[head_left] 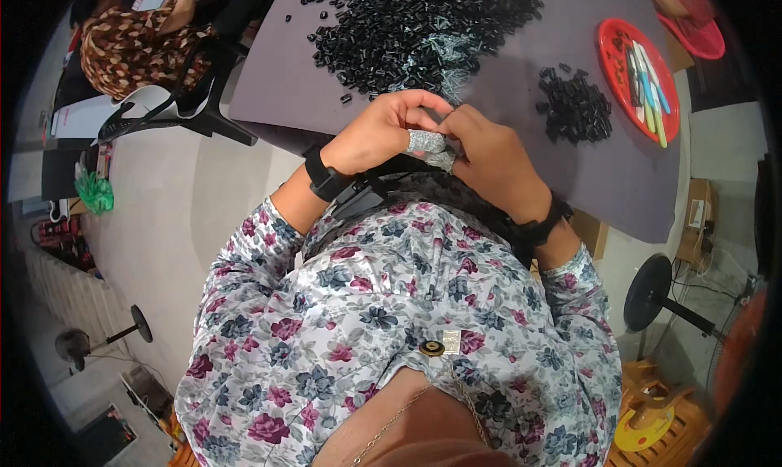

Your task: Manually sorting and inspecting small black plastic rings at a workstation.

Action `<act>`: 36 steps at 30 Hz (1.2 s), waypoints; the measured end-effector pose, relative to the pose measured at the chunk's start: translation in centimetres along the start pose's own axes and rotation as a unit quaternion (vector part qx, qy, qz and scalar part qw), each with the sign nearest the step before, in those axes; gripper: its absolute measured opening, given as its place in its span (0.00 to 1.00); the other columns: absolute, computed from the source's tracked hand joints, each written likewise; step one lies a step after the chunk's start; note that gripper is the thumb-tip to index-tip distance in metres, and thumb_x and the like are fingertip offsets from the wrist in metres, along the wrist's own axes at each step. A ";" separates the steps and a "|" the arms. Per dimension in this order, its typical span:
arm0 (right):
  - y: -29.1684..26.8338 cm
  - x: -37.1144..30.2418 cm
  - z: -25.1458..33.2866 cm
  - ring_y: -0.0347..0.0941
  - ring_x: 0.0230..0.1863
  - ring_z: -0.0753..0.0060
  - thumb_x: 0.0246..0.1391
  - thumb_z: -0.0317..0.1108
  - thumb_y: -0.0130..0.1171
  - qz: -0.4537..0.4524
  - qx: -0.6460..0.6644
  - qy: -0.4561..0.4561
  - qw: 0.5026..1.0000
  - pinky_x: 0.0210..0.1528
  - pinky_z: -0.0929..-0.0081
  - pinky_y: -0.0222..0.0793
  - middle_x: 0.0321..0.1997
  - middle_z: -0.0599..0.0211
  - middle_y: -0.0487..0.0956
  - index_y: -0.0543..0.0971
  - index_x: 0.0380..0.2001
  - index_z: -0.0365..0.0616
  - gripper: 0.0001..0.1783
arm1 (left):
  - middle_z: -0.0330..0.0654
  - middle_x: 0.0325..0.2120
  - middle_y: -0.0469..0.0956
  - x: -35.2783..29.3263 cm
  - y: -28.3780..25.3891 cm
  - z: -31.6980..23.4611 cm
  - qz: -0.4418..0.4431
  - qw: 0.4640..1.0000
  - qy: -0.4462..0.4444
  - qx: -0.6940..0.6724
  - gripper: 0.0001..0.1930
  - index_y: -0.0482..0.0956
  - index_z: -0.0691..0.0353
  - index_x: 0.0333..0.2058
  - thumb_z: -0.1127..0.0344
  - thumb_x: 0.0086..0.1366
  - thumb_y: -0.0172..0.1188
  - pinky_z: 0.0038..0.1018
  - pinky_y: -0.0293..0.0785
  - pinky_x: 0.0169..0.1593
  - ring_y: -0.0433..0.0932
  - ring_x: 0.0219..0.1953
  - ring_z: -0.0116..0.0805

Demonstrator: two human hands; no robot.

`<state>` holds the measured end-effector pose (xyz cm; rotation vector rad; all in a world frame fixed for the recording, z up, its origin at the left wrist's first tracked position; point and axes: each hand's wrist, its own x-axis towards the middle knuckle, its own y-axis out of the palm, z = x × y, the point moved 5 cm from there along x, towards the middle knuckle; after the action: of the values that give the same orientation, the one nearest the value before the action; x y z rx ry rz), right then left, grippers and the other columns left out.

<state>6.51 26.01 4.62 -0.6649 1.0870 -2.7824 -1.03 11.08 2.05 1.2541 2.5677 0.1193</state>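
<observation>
Grey table (281, 68), pale floor (155, 222); left fingers (419, 100) and right fingers (470, 123) curled close, hold unclear

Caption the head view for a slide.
Left hand and right hand meet, silver finger wraps showing, before a large heap of small glossy black pieces on a grey table.

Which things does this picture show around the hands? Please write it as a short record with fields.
hands: left hand and right hand close together, fingers meeting; anything pinched there is too small to tell
wrapping: silvery material at the digits
surface: grey table
large pile: small black pieces, beyond the hands
small pile: similar black pieces, to the right
tray: red, holding slender tools
</observation>
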 end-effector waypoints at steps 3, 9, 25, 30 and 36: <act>-0.2 0.1 0.6 0.80 0.36 0.50 0.43 0.21 0.66 0.004 -0.083 -0.016 0.996 0.35 0.57 0.77 0.38 0.58 0.78 0.75 0.40 0.41 0.18 | 0.36 0.39 0.84 0.2 0.1 -0.1 -0.002 0.999 0.004 0.032 0.24 0.77 0.66 0.56 0.87 0.61 0.56 0.20 0.79 0.46 0.82 0.43 0.23; 0.6 -0.4 0.5 0.80 0.35 0.52 0.44 0.24 0.65 0.020 -0.132 -0.008 0.991 0.34 0.58 0.77 0.36 0.58 0.77 0.74 0.39 0.40 0.16 | 0.36 0.39 0.84 0.4 -0.1 0.4 0.010 1.000 0.004 0.024 0.25 0.76 0.66 0.56 0.87 0.60 0.56 0.19 0.78 0.46 0.81 0.43 0.22; 1.4 -2.1 -0.5 0.80 0.28 0.48 0.43 0.30 0.69 0.034 -0.111 -0.061 0.991 0.30 0.58 0.76 0.30 0.55 0.80 0.75 0.33 0.40 0.14 | 0.36 0.29 0.85 0.0 1.4 0.3 0.042 0.995 0.004 0.088 0.27 0.76 0.69 0.60 0.86 0.61 0.61 0.18 0.72 0.35 0.77 0.29 0.17; 0.8 -2.9 -1.8 0.80 0.31 0.49 0.43 0.29 0.68 0.050 -0.138 -0.039 0.988 0.31 0.57 0.76 0.32 0.55 0.79 0.75 0.35 0.40 0.16 | 0.35 0.29 0.85 1.8 1.9 1.2 0.063 0.993 0.004 0.095 0.22 0.77 0.69 0.59 0.80 0.65 0.63 0.18 0.73 0.33 0.76 0.26 0.17; -0.2 -2.1 -1.9 0.80 0.33 0.50 0.46 0.32 0.68 0.065 -0.145 -0.037 0.987 0.32 0.55 0.75 0.34 0.55 0.79 0.74 0.39 0.39 0.18 | 0.33 0.27 0.83 1.7 2.1 0.6 0.034 0.999 0.007 0.021 0.22 0.76 0.68 0.60 0.77 0.68 0.62 0.18 0.72 0.32 0.75 0.25 0.16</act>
<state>7.64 27.86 2.76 -0.6879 1.4787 -2.4937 -0.30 13.68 1.50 1.3601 2.5521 0.0887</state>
